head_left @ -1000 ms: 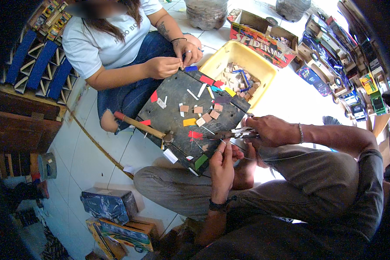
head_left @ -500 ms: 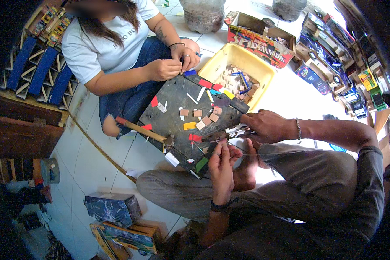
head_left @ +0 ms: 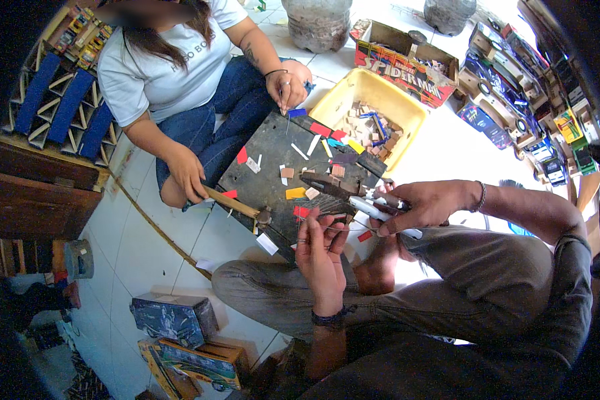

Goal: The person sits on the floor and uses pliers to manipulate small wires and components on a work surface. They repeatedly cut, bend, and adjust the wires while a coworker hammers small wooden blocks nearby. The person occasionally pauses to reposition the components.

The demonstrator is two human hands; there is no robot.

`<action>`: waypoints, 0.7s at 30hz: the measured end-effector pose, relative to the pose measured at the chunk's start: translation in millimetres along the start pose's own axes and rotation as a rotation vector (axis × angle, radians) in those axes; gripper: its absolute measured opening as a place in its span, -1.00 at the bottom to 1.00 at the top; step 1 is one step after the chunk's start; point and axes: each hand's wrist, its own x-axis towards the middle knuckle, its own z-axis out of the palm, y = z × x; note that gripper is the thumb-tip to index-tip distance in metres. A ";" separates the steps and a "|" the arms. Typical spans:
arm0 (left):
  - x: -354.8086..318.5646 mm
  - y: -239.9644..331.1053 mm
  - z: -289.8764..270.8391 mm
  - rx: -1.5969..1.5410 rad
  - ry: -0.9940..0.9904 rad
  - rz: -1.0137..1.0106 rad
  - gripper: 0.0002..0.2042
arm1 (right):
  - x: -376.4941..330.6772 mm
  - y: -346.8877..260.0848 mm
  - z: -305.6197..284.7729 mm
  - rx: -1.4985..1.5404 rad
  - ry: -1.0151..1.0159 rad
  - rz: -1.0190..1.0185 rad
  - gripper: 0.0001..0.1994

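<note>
Though dark at the head, white-handled pliers [head_left: 343,191] in right hand's [head_left: 423,203] grip, wire [head_left: 355,231] in left hand's [head_left: 323,263].

Fisheye off your own head, aimed down
You've got your left hand [head_left: 323,257] and right hand [head_left: 425,203] pretty close, near mid-frame, black board [head_left: 267,190] just past them, seated person [head_left: 170,77] upper left, edges kinda bendy.

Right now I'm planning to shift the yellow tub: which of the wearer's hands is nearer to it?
Right. The right hand, holding pliers, is just below the yellow tub in the picture; the left hand is farther below and to the left.
</note>
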 end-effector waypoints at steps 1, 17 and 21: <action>2.2 2.2 -1.9 0.018 -0.008 0.006 -0.69 | 1.4 1.8 4.0 -0.014 0.035 -0.061 -0.59; 18.9 23.0 -18.5 -0.412 -0.720 0.295 -0.80 | -8.4 -1.4 -3.9 0.540 -0.069 -0.057 -0.70; 13.3 29.9 -9.1 -0.406 -0.599 0.367 -0.89 | -5.7 -2.0 3.2 0.544 -0.080 -0.031 -0.70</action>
